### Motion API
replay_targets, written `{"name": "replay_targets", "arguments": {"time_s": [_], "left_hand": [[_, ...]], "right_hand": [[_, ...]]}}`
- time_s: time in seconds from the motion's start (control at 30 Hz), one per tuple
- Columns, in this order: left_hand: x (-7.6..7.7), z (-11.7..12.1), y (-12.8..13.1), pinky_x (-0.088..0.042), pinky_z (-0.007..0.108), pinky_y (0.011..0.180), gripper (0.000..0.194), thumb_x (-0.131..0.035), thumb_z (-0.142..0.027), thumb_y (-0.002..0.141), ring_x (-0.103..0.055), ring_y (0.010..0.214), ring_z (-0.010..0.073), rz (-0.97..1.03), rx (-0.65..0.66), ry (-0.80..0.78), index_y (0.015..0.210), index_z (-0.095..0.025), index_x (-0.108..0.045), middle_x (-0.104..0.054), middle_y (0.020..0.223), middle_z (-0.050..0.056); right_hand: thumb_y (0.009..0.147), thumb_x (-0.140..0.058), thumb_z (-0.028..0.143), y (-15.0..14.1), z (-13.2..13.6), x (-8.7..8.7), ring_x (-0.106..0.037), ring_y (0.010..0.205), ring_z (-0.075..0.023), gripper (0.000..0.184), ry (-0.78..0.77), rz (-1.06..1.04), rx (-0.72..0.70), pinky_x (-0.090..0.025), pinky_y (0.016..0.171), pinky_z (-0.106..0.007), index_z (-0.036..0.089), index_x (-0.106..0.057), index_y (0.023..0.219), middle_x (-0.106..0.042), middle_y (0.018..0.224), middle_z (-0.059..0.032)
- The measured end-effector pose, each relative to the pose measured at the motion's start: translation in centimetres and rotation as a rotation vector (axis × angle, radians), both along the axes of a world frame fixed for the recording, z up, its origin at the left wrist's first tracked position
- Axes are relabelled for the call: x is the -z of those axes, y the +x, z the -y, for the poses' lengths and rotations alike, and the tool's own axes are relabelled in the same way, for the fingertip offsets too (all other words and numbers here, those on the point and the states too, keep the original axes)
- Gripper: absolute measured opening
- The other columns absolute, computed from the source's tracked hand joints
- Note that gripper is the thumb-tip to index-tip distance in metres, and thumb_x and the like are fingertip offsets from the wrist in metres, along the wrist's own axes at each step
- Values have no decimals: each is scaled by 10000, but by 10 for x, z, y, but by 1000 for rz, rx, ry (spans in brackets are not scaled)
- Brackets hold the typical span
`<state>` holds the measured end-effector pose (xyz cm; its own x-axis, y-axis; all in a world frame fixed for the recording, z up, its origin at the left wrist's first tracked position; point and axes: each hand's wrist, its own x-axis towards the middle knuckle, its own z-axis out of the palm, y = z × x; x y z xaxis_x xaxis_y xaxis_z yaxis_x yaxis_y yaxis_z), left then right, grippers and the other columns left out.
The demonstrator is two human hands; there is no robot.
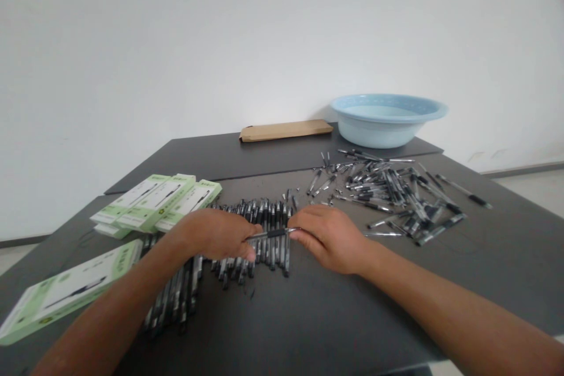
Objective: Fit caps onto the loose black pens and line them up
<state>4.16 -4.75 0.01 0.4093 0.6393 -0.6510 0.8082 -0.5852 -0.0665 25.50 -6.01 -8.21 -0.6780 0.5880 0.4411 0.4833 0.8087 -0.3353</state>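
Observation:
A pen (pixel 277 233) with a clear barrel and a dark grip stretches level between my two hands. My left hand (pixel 224 234) pinches its left end between thumb and fingers. At its right end, the fingers of my right hand (pixel 328 236) close around the tip. Beneath the hands lies a row of pens (pixel 264 252), side by side on the dark table. More pens (pixel 176 299) lie in a bundle under my left forearm, partly hidden by it. A loose heap of pens and pen parts (pixel 396 188) spreads to the right.
Several green-and-white pen boxes (pixel 152 202) are stacked at the left, and another box (pixel 74 288) lies nearer. At the back are a flat brown cardboard piece (pixel 286 130) and a light blue basin (pixel 383 129). Behind the dark table (pixel 352 329) rises a white wall.

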Motion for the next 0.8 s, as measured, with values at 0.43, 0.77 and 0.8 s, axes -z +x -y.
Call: {"name": "replay_targets", "arguments": {"time_s": [0.43, 0.77, 0.8], "left_hand": [[1, 1, -2, -474, 398, 798, 494, -424, -441, 880, -612, 1007, 321, 2, 2, 14, 1313, -209, -477, -644, 1150, 167], [3, 2, -2, -477, 398, 788, 499, -444, -447, 862, -613, 998, 330, 11, 13, 9, 1293, -202, -504, -643, 1147, 172], [4, 2, -2, -479, 394, 780, 499, -443, -450, 859, -618, 988, 328, 12, 11, 11, 1289, -205, -507, -648, 1138, 169]], "right_hand": [[921, -413, 334, -2, 3, 2, -516, 727, -163, 190, -22, 13, 36, -352, 660, -262, 176, -516, 905, -595, 801, -45], [951, -347, 339, -2, 0, 3, -514, 702, -149, 295, -55, 8, -38, -341, 651, -251, 174, -527, 785, -583, 725, -36], [951, -348, 338, -2, 0, 3, -514, 695, -145, 296, -70, 0, -43, -339, 643, -247, 174, -526, 780, -580, 719, -33]]}}
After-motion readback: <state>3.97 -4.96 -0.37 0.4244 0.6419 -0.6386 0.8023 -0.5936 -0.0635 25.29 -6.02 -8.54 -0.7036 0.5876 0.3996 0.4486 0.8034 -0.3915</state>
